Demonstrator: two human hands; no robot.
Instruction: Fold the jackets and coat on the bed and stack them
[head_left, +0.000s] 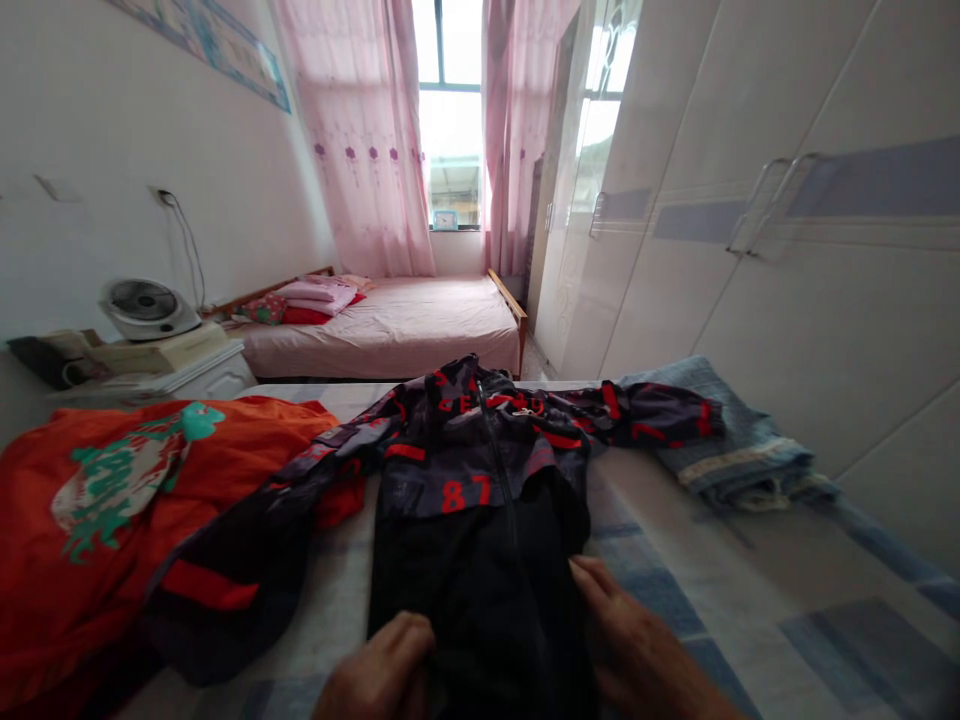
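A black zip-up jacket point(480, 540) with red lettering and a red "87" lies front up on the bed, its sleeves spread to both sides. My left hand point(382, 665) is closed on the jacket's lower left edge. On the opposite edge, my right hand point(637, 640) pinches the black cloth between thumb and fingers. The jacket's hem runs out of view at the bottom. Its left sleeve lies over an orange garment point(247, 440) with a green and white print. The right sleeve rests partly on folded blue denim point(739, 440).
The bed's sheet point(660, 530) has blue and white patches. Beyond it stands a second bed point(420, 320) with folded bedding point(319, 295). A fan point(146, 305) sits on a cabinet at the left. White wardrobe doors point(675, 200) line the right side. Pink curtains point(367, 150) frame the window.
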